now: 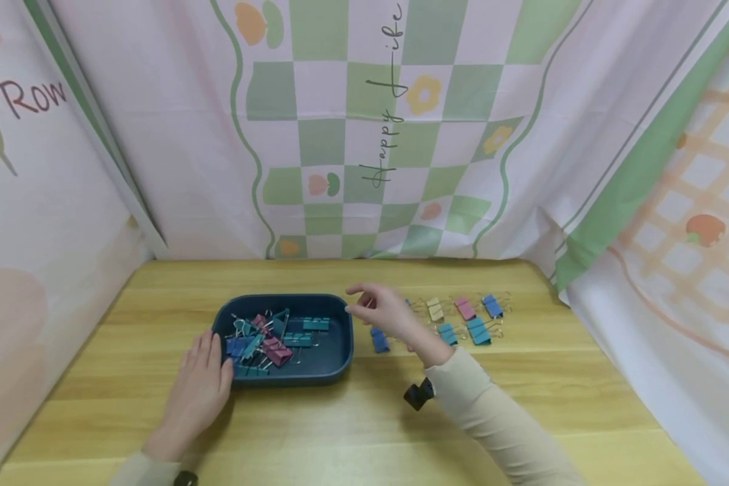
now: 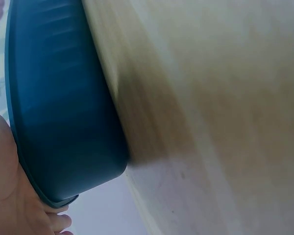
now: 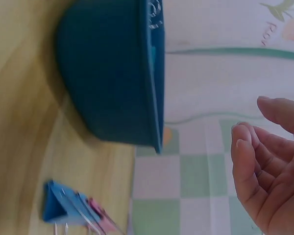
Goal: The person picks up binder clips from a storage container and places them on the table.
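Sorting binder clips, I'd guess: some jumbled in the tray, some in rows to its right. The left hand braces it, fingers straight; the right hand, empty, fingers apart, likely needs to pinch one next.

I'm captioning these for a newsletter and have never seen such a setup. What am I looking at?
There's no machine here, just a person's two bare hands. The wide picture is taken from the head, looking forward and down; the other two come from the left and right wrists, so they appear turned sideways. On the table stands a blue tray with a jumble of clips in it. More clips lie to its right. The left hand touches the tray's left end. The right hand is raised near its right end, holding nothing visible.
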The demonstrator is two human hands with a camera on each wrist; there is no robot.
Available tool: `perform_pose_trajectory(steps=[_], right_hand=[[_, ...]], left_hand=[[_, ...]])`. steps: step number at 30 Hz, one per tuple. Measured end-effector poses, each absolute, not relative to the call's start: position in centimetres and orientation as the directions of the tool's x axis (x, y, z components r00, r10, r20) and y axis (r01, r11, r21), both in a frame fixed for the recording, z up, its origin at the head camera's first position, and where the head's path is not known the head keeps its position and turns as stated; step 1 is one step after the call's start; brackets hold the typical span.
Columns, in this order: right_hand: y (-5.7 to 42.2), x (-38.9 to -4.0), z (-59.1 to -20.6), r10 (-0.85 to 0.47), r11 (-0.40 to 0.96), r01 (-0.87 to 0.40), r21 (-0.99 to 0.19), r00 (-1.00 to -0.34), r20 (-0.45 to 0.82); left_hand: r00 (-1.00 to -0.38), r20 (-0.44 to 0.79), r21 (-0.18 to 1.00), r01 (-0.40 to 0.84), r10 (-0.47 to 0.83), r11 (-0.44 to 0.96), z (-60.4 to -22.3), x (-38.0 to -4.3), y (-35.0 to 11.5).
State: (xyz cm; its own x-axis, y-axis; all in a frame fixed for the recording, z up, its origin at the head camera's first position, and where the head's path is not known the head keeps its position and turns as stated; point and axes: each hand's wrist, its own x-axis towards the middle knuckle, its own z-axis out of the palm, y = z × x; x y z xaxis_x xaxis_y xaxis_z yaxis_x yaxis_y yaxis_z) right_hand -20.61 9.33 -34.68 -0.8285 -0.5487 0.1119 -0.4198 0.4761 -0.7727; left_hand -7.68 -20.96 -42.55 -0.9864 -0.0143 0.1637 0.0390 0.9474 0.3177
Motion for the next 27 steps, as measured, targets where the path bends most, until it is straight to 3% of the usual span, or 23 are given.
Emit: perform_pose_trajectory(steps=[10, 27], right_hand=[[6.2, -20.7, -36.7, -0.604, 0.506, -0.449, -0.736, -0.794, 0.069], [2.7, -21.8, -38.9, -0.55, 0.623, -0.337, -0.706, -0.83, -0.089]], left_hand=[[-0.988, 0.151, 0.318, 0.033, -0.016, 0.947, -42.5, -7.6, -20.9], [-0.987, 0.157, 0.333, 0.034, -0.02, 0.942, -42.3, -7.6, -20.8]])
